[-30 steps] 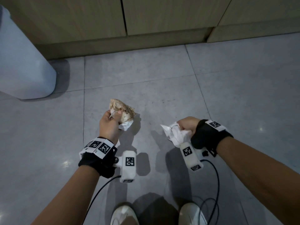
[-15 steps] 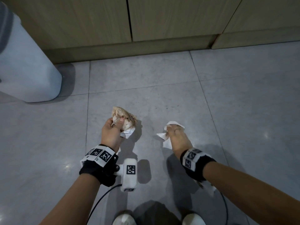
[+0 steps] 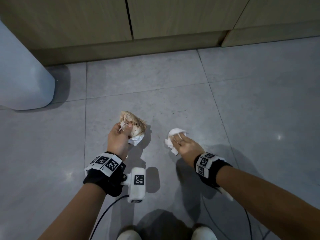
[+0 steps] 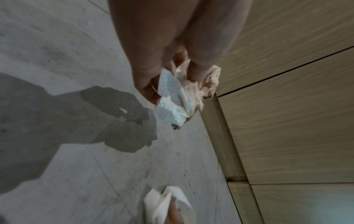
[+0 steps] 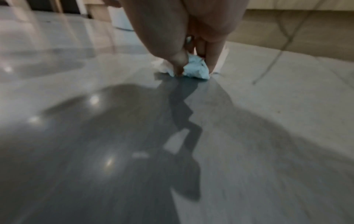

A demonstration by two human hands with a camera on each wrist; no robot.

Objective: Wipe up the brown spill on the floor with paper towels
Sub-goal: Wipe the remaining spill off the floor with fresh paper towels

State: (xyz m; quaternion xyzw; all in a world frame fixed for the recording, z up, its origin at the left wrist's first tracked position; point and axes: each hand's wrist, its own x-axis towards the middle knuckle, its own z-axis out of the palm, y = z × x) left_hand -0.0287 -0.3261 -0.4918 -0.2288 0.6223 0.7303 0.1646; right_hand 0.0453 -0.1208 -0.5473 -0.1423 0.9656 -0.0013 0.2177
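Surface: grey tiled floor (image 3: pixel 155 80), glossy, with thin grout lines and a few faint dark specks ahead of the hands. Room: wooden cabinets (image 3: pixel 173 16) with a recessed base along the far edge; one pale rounded bin (image 3: pixel 22 80) standing at the left.

Paper towels, two. One brown-stained wad (image 3: pixel 132 122), clamped in the curled fingers of the left hand (image 3: pixel 118 138) and held above the floor. One white towel (image 3: pixel 173 137), lying on the floor to its right, pressed flat under the straight, spread fingers of the right hand (image 3: pixel 186 145).

Hands, two, well apart. Wrist bands with black-and-white markers, two. White shoes at the bottom edge, two. Cables, two.
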